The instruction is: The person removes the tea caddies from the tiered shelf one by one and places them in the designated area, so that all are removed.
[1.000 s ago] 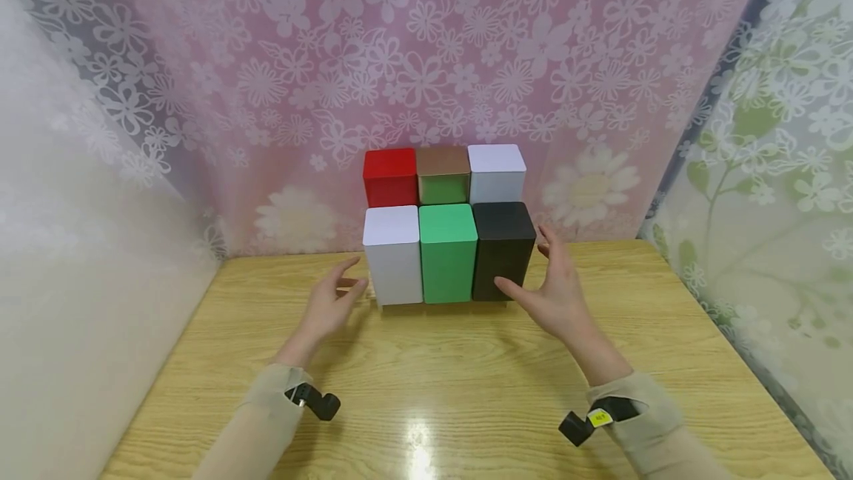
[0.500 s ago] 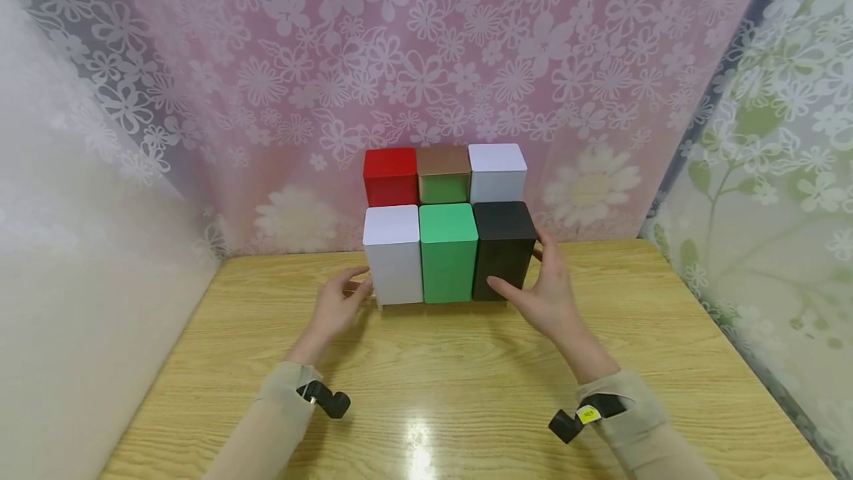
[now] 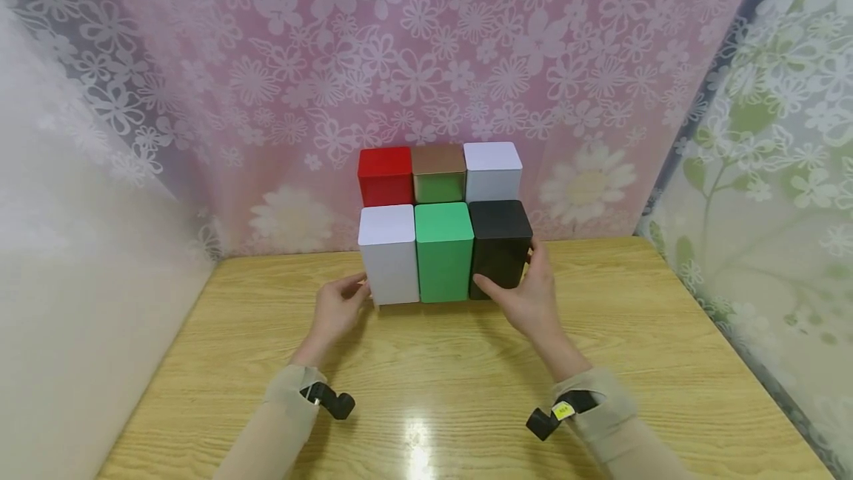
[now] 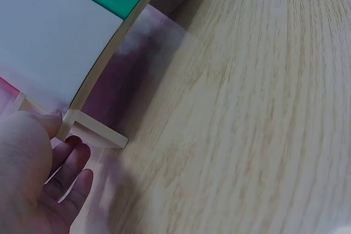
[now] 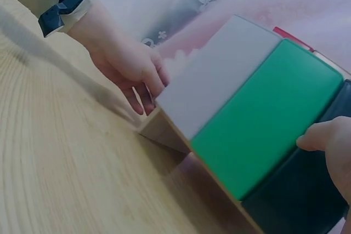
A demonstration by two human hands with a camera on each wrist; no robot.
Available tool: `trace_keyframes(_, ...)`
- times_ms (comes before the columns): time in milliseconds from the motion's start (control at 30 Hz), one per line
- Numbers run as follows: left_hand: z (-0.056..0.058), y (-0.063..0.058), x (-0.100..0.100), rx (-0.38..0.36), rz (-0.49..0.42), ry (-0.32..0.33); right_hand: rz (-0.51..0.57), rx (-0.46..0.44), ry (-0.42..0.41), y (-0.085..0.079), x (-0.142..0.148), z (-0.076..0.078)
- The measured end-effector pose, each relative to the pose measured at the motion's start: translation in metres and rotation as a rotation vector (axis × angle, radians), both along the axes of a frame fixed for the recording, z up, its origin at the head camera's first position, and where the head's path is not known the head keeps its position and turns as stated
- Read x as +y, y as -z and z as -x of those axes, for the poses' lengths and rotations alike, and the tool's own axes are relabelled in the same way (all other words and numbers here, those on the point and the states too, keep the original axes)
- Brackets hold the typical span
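Note:
My left hand (image 3: 335, 310) is at the left end of a low wooden rack (image 4: 102, 130). Its thumb lies over the board's corner and the fingers curl beneath, pinching it. On the rack's front row stand a white box (image 3: 388, 224), a green box (image 3: 443, 222) and a black box (image 3: 500, 221), side by side and upright. My right hand (image 3: 533, 302) grips the black box, its thumb on the front face and its other fingers round the right side, partly hidden there. The right wrist view shows that thumb close to the seam between green and black.
Behind and higher, a red box (image 3: 385, 163), a shiny brown-gold box (image 3: 438, 160) and a second white box (image 3: 493, 156) form a back row. A pink flowered curtain (image 3: 426, 58) hangs behind the wood-grain table (image 3: 426, 376). Pale drapes flank both sides.
My left hand has moved right and taken hold of the rack's end. My right hand has moved left and closed round the black box. The boxes keep their arrangement; the head view shifts slightly.

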State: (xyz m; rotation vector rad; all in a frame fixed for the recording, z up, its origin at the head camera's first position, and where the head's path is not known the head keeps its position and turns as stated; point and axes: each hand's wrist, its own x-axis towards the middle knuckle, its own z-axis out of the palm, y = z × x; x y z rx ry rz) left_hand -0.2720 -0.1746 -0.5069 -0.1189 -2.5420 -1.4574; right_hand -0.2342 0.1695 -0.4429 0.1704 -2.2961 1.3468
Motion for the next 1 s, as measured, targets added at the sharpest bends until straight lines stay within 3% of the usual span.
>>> trace_keyframes(200,-0.002,0.003,0.003,-0.021,-0.075,-0.044,0.023,0.032,0.057,0.012,-0.009,0.002)
trace_keyframes(467,-0.003,0.007,0.005,-0.013,-0.089,-0.084,0.038,0.101,0.129,0.018,-0.017,0.003)
trace_keyframes(767,-0.003,0.009,0.006,-0.032,-0.147,-0.092,0.050,0.162,0.193,0.019,-0.020,0.003)
trace_keyframes(1000,-0.002,0.010,0.007,-0.031,-0.162,-0.094,0.095,0.234,0.197,0.021,-0.019,0.003)
